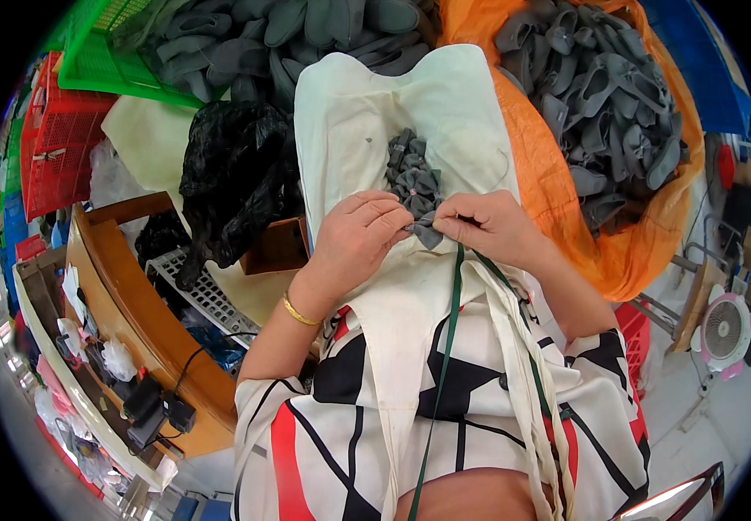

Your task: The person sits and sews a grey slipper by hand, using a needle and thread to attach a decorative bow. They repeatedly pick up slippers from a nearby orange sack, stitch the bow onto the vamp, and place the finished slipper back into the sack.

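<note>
A small grey fabric bow (428,235) is held over my lap, pinched between the fingertips of both hands. My left hand (360,234) grips its left side with thumb and fingers together. From the other side my right hand (490,227) pinches it, the fingers closed. Just beyond the fingertips, a small heap of similar grey bows (411,169) lies on the cream cloth (341,130) spread across my lap. The fingers partly cover the held bow, so its finer details are hidden.
An orange sack (545,187) full of grey shoes (619,95) stands to the right. More grey shoes (306,35) lie at the far side beside a green crate (98,52). On the left are a black plastic bag (237,174), a wooden table (150,321) and a red crate (63,130).
</note>
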The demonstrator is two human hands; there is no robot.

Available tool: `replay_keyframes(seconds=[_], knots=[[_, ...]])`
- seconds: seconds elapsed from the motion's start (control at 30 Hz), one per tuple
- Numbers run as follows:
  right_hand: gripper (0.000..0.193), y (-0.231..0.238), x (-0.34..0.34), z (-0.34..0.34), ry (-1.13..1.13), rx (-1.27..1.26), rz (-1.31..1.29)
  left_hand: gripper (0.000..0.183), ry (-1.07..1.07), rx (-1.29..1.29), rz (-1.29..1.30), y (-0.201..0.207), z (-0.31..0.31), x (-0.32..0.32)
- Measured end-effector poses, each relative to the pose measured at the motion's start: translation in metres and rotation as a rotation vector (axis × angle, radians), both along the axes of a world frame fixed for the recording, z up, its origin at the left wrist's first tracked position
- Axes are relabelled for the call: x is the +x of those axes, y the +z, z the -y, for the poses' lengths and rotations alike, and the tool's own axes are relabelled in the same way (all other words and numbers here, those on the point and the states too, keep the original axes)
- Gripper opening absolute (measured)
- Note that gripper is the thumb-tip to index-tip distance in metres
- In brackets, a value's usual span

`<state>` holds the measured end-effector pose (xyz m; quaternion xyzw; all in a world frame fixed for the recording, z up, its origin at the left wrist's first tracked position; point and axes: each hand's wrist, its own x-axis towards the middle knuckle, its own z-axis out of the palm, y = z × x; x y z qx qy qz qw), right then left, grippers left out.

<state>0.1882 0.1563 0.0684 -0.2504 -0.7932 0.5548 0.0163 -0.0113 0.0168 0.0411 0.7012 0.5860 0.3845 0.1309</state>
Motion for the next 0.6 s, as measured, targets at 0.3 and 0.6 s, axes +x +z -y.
replay_keyframes(seconds=[0.3, 0.6], knots=[[0.01, -0.006, -0.001, -0.001, 0.124, 0.086, -0.112, 0.031, -0.014, 0.038, 0.024, -0.001, 0.003, -0.001], [0.014, -0.005, 0.0, -0.002, 0.157, -0.038, -0.095, 0.029, -0.027, 0.022, 0.059, 0.0, 0.005, -0.001]])
